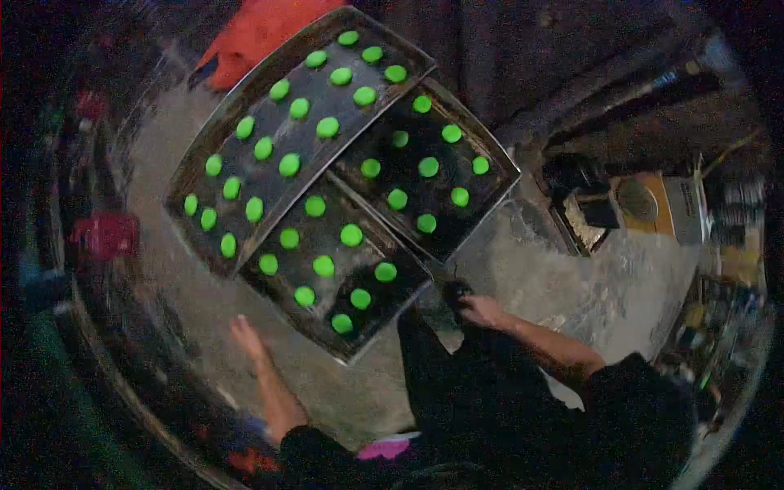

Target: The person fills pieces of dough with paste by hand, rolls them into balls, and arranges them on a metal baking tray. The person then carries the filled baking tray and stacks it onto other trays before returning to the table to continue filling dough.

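Three dark metal trays bear rows of small bright green round pieces: a long tray (269,192), a shorter upper-right tray (490,189) and a lower tray (282,304). One green piece (351,235) sits near the middle of the lower tray. My left hand (247,336) is apart from the trays, below the lower one, with its fingers stretched out and somewhat blurred. Close to the corner between the two shorter trays, my right hand (480,310) is closed around a small dark object (457,291). Dimness hides what kind of object it is.
Worn concrete floor (563,282) extends around the trays. A red-orange cloth or bag (260,37) lies beyond the long tray. Off to the right are an orange-tan box-like object (641,202) and a cluttered shelf (739,261). A red object (106,235) is at left.
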Tool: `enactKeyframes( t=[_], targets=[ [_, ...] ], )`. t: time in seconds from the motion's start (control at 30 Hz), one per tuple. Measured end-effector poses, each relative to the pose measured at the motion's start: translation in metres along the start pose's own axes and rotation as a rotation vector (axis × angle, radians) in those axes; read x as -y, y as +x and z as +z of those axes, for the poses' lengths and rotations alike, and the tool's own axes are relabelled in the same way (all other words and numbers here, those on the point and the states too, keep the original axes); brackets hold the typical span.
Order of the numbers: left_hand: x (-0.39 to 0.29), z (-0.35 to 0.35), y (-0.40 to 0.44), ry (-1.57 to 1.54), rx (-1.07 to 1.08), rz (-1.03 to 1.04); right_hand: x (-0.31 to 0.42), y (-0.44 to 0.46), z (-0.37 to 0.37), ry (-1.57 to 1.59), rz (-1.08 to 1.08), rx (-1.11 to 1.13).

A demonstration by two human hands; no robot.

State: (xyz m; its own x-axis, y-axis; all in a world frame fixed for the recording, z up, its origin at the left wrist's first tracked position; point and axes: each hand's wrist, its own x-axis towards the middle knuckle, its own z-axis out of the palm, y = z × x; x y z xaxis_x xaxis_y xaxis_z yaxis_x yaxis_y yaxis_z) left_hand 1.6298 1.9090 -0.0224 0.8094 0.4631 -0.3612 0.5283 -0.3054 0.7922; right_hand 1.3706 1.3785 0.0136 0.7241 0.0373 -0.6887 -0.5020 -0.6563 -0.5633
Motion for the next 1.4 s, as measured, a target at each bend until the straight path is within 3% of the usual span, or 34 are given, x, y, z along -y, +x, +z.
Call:
enactKeyframes(
  t=[0.07,0.13,0.17,0.23,0.27,0.3,0.33,0.37,0.4,0.43,0.47,0.53,0.57,0.6,0.67,0.73,0.8,0.87,0.93,1.0,1.07,1.17,1.23,1.27,1.33,1.4],
  targets=[
    [0.086,-0.020,-0.052,0.125,0.029,-0.012,-0.052,-0.027,0.002,-0.034,0.110,0.172],
    [0.140,-0.024,-0.145,-0.165,0.089,-0.218,-0.155,-0.041,0.044,-0.024,0.028,0.004],
    [0.191,-0.023,-0.174,0.035,0.156,-0.172,-0.191,-0.042,0.058,0.482,-0.187,-0.054],
    [0.212,-0.029,-0.273,-0.110,0.097,-0.410,-0.255,-0.067,0.083,0.135,0.021,-0.030],
    [0.186,-0.021,-0.320,-0.493,-0.040,-0.637,-0.285,-0.079,0.099,-0.033,0.037,-0.024],
    [0.193,-0.029,-0.338,-0.536,-0.085,-0.638,-0.317,-0.087,0.113,-0.240,-0.029,-0.055],
    [0.213,-0.039,-0.356,-0.642,-0.132,-0.712,-0.382,-0.095,0.160,-0.660,-0.251,-0.324],
    [0.229,-0.047,-0.363,-0.750,-0.173,-0.785,-0.336,-0.096,0.118,-0.234,-0.021,-0.022],
    [0.239,-0.057,-0.336,-0.790,-0.199,-0.789,-0.301,-0.088,0.110,-0.006,0.103,0.080],
    [0.245,-0.065,-0.306,-0.973,-0.265,-0.681,-0.278,-0.080,0.108,0.130,0.167,0.141],
    [0.245,-0.072,-0.269,-0.963,-0.283,-0.585,-0.253,-0.063,0.105,0.221,0.215,0.196],
    [0.236,-0.087,-0.184,-0.763,-0.264,-0.418,-0.198,-0.034,0.117,0.011,0.247,0.234],
    [0.175,-0.094,-0.151,-0.573,-0.285,-0.461,-0.141,-0.013,0.110,0.362,0.338,0.151],
    [0.155,-0.106,-0.103,-0.549,-0.156,-0.425,-0.082,0.014,0.102,0.713,0.421,0.054],
    [0.150,-0.112,-0.017,-0.507,-0.029,-0.281,0.053,0.069,0.095,0.725,0.440,0.034],
    [0.126,-0.105,0.040,-0.489,0.035,-0.285,0.045,0.158,0.110,0.511,0.227,0.102],
    [0.166,-0.074,0.079,-0.376,0.141,-0.103,0.176,0.206,0.111,0.583,0.177,0.058],
    [0.185,-0.047,0.103,-0.279,0.256,-0.177,0.271,0.283,0.124,0.489,0.051,-0.031],
    [0.159,-0.040,0.094,-0.566,0.314,-0.208,0.396,0.298,0.125,0.588,0.139,-0.063],
    [0.147,-0.025,0.096,-0.621,0.308,-0.268,0.468,0.327,0.136,0.758,0.189,-0.219],
    [0.126,-0.028,0.101,-0.484,0.268,-0.144,0.447,0.386,0.124,1.035,0.325,-0.140],
    [0.159,-0.010,0.111,-0.598,0.306,-0.153,0.495,0.406,0.128,0.889,0.263,-0.273],
    [0.167,-0.024,0.108,-0.631,0.304,-0.145,0.474,0.431,0.120,0.763,0.159,-0.261],
    [0.176,-0.044,0.109,-0.523,0.335,-0.148,0.463,0.443,0.116,0.630,0.047,-0.243],
    [0.215,-0.080,0.109,-0.436,0.358,-0.259,0.463,0.454,0.126,0.754,0.035,-0.252],
    [0.244,-0.120,0.100,-0.174,0.398,-0.314,0.437,0.477,0.124,0.762,0.150,-0.432]
  ],
)
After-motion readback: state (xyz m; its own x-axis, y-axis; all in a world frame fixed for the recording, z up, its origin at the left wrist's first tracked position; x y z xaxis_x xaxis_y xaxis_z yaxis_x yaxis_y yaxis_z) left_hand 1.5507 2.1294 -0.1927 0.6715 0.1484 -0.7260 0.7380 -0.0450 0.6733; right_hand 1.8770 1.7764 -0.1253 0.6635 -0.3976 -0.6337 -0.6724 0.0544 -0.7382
